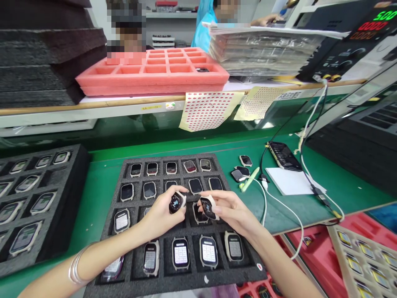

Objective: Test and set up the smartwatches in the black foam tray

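My left hand [163, 213] is closed around a strapless smartwatch [176, 203], its lit dial tilted toward me. Pinched in the fingers of my right hand [234, 211] is a second smartwatch [207, 207] with a light case, its screen also lit. Both hands are above a dark grey foam tray [186, 285] divided into compartments. Watches with dark screens lie in its back rows, while a watch showing a white list [180, 252] sits among similar ones in the front row. My hands and forearms cover part of the middle rows.
Another foam tray of watches [77, 182] stands at left. To the right are loose watches [245, 160], a green pen-like tool [250, 180], cables, white paper [291, 181] and a phone [283, 155]. A pink foam tray [151, 89] and power supply [341, 54] occupy the shelf; two people are beyond.
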The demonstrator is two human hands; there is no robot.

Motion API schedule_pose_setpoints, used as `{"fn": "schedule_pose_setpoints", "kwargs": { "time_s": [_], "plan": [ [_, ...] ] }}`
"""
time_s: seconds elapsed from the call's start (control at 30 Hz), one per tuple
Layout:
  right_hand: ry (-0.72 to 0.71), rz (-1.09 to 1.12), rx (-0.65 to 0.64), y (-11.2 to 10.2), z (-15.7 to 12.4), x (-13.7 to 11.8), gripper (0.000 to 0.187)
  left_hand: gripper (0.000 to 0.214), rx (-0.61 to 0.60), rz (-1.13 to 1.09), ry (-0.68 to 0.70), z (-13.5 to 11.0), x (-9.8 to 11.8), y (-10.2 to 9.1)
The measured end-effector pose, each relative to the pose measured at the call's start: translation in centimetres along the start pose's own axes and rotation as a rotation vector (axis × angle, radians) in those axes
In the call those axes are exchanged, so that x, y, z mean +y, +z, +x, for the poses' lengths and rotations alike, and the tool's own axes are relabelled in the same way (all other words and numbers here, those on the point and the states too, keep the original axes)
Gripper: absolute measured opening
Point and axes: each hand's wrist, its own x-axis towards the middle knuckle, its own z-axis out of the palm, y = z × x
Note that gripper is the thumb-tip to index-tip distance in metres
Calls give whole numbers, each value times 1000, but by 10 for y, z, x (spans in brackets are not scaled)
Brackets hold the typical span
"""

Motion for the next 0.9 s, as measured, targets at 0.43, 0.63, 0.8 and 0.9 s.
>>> {"fn": "schedule_pose_setpoints", "kwargs": {
  "time_s": [0.43, 0.63, 0.8, 0.9],
  "plan": [
    [-1, -12, 19, 3, -1, -2, 34, 32, -2, 33, 13, -1, 5, -1],
    [-25, -18, 34, 5, -1, -4, 34, 33, 32, 2, 26, -1, 5, -1],
    [-41, -31, 20, 1, -3, -2, 37, 38, 60, -28, 35, -4, 7, -1],
    [-45, -43, 6, -1, -4, -1, 38, 37, 50, -24, 24, -4, 7, -1]
  ]
}}
